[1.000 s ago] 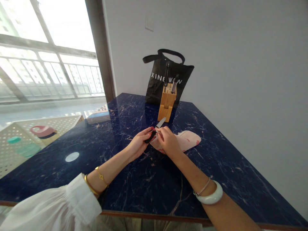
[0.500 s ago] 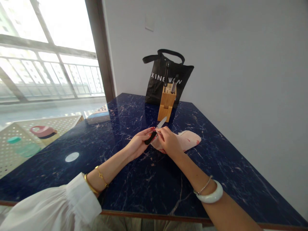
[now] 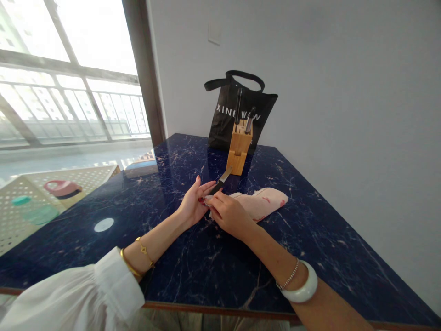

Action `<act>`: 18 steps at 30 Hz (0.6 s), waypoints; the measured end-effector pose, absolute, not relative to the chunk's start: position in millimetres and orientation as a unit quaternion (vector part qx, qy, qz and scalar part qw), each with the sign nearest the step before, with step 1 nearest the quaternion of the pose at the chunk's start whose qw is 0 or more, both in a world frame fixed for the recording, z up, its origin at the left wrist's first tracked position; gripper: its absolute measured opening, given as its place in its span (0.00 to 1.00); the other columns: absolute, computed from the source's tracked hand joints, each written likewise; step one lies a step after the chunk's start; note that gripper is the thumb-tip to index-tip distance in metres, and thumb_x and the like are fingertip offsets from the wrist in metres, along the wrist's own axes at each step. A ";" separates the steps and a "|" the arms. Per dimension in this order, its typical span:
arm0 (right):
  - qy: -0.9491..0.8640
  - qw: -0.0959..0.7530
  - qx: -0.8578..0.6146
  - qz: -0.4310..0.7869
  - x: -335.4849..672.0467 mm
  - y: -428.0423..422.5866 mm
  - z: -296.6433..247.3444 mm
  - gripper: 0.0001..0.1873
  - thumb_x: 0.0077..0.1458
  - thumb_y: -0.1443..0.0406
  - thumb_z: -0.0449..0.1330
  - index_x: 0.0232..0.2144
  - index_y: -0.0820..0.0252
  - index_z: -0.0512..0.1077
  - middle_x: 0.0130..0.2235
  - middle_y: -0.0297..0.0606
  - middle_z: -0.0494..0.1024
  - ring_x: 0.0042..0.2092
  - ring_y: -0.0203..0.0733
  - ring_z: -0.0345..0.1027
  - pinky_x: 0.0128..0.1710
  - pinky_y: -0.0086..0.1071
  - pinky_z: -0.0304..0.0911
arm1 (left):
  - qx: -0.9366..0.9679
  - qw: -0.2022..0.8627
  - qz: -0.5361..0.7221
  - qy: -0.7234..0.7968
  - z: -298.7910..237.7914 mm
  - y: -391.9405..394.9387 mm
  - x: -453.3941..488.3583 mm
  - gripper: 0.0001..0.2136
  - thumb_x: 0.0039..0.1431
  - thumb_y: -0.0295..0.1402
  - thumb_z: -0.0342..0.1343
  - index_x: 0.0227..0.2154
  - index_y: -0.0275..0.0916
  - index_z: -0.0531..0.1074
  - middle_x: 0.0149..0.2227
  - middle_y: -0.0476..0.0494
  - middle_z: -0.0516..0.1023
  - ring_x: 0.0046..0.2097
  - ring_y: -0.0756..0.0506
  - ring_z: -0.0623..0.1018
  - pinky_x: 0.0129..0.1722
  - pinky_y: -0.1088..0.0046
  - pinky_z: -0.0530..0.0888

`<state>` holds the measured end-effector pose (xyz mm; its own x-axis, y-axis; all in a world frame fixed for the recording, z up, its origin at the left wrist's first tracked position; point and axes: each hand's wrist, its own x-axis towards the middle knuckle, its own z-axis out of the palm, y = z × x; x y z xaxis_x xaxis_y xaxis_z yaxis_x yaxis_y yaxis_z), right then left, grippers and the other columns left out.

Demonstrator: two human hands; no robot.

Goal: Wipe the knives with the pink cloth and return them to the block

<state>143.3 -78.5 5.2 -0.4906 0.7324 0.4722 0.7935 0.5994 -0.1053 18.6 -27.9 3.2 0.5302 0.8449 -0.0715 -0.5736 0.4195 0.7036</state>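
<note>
A small knife (image 3: 222, 179) with a black handle and a short blade points toward the wooden knife block (image 3: 238, 148). My left hand (image 3: 193, 202) cradles the handle from the left, thumb raised and the lower fingers curled. My right hand (image 3: 229, 214) is closed in a pinch on the near end of a pink cloth (image 3: 265, 202), pressed against the knife's handle. The rest of the cloth lies flat on the dark blue marble table (image 3: 213, 266) to the right of my hands. Most of the handle is hidden between my fingers.
The knife block holds two dark-handled tools and stands in front of a black tote bag (image 3: 241, 110) at the table's far edge. A grey wall runs along the right. To the left are a window and a perforated surface with a pink object (image 3: 64, 187).
The knife has tipped lower and shifted left. My right hand slid left along it from the blade's base to the handle, pulling the cloth with it. My left fingers have loosened.
</note>
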 end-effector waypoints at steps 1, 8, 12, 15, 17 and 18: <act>-0.862 0.239 -0.442 -0.066 142.9 -78.6 5.0 0.12 0.55 0.70 0.47 0.41 0.61 0.66 0.37 0.40 0.68 0.42 0.39 0.62 0.43 0.32 0.58 | 0.321 0.813 0.438 0.209 3.0 -27.9 18.9 0.25 0.57 0.46 0.41 0.46 0.30 0.66 0.49 0.33 0.69 0.44 0.43 0.72 0.44 0.70 0.68; -0.825 0.264 -0.495 -0.076 148.0 -75.4 8.2 0.12 0.56 0.69 0.46 0.40 0.61 0.67 0.36 0.40 0.68 0.39 0.39 0.63 0.40 0.31 0.59 | 0.376 0.787 0.445 0.201 3.1 -31.3 21.6 0.18 0.59 0.39 0.44 0.46 0.34 0.67 0.51 0.39 0.67 0.45 0.46 0.71 0.42 0.74 0.68; -0.794 0.312 -0.517 -0.069 156.2 -70.3 8.9 0.13 0.56 0.68 0.46 0.41 0.60 0.67 0.37 0.40 0.68 0.41 0.39 0.63 0.41 0.31 0.60 | 0.385 0.783 0.448 0.195 2.2 -32.5 22.6 0.17 0.59 0.36 0.44 0.46 0.33 0.68 0.46 0.38 0.72 0.42 0.47 0.73 0.43 0.74 0.67; -0.773 0.348 -0.526 -0.067 162.8 -66.1 6.5 0.13 0.56 0.69 0.46 0.43 0.60 0.66 0.38 0.41 0.67 0.41 0.40 0.63 0.42 0.33 0.60 | 0.412 0.768 0.456 0.180 1.7 -33.5 23.8 0.15 0.54 0.29 0.50 0.46 0.35 0.68 0.45 0.40 0.72 0.44 0.47 0.72 0.46 0.73 0.65; -0.761 0.368 -0.530 -0.066 166.1 -63.9 4.4 0.13 0.56 0.70 0.46 0.43 0.60 0.65 0.38 0.41 0.67 0.42 0.41 0.63 0.42 0.33 0.60 | 0.427 0.759 0.462 0.167 1.7 -34.4 25.1 0.18 0.50 0.22 0.52 0.46 0.36 0.68 0.48 0.41 0.70 0.48 0.47 0.70 0.49 0.74 0.63; -0.757 0.376 -0.531 -0.063 167.1 -63.2 3.5 0.13 0.56 0.70 0.46 0.43 0.60 0.65 0.38 0.41 0.67 0.42 0.40 0.63 0.41 0.33 0.61 | 0.431 0.757 0.463 0.166 1.7 -34.7 25.7 0.19 0.49 0.20 0.52 0.45 0.37 0.68 0.49 0.42 0.69 0.49 0.47 0.69 0.49 0.73 0.63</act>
